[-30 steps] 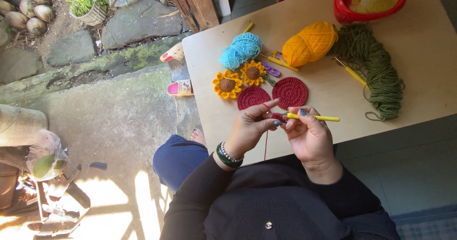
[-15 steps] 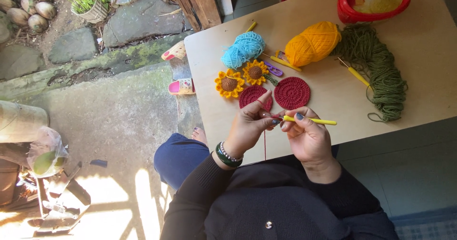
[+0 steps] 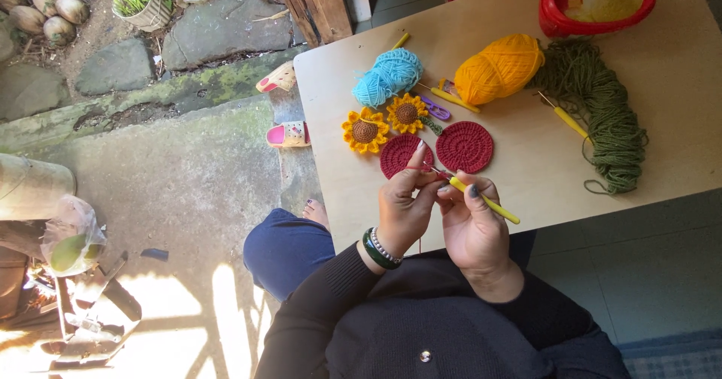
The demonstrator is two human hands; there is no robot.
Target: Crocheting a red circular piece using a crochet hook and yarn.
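My right hand point(image 3: 475, 230) grips a yellow-handled crochet hook point(image 3: 485, 199) that points left toward my left hand point(image 3: 404, 206). The left hand pinches a thin strand of red yarn point(image 3: 418, 169) at the hook's tip, with a thread hanging down below the fingers. Both hands hover over the near edge of a light wooden table point(image 3: 526, 176). Just beyond them lie two flat red crocheted circles point(image 3: 465, 147) and two crocheted sunflowers point(image 3: 365, 131).
Farther back on the table sit a blue yarn ball point(image 3: 387, 77), an orange-yellow yarn ball point(image 3: 497, 68), a loose heap of green yarn point(image 3: 598, 108), a second yellow hook point(image 3: 565, 117), small purple scissors point(image 3: 435, 108) and a red tub point(image 3: 594, 3). Pink sandals point(image 3: 288, 134) lie on the stone floor to the left.
My hands have shifted slightly and the hook's tip has worked at the red strand. The view has drifted a little; the things on the table stay put.
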